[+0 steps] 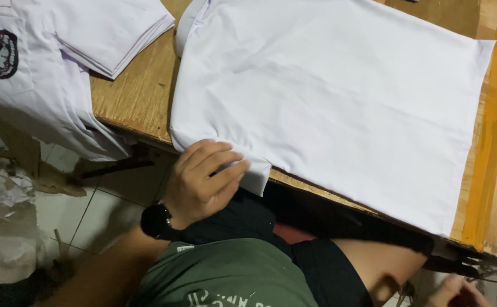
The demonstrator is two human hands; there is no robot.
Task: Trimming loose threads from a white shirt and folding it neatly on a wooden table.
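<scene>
— Two piles of white cloth sit at the far left: a shirt with a dark badge [0,52] hanging over the table edge, and a stack of folded white garments [112,31] lying partly on top of it. Can you see them past your arm?

— Yes. What is below them?

— Crumpled paper and cardboard scraps [7,199] on the tiled floor [98,219], beside the table.

— And your reading of my left hand?

— Your left hand [203,179], with a black wristwatch [156,222] on its wrist, lies on the near left corner of the white shirt [328,102]. Your fingers [226,170] are curled and press a small flap of the cloth where it hangs off the wooden table [135,96]. I cannot tell whether you pinch it or only press it.

— Where does the shirt itself lie?

— Spread flat across the table, its collar end towards the upper left, its straight hem near the orange strip [490,142] along the table's right side. The near edge runs along the table's rim above your lap.

— My right hand?

— Your right hand [458,290] shows only partly at the bottom right, low beside your bare knee [382,267], well apart from the shirt. Its grip cannot be made out.
</scene>
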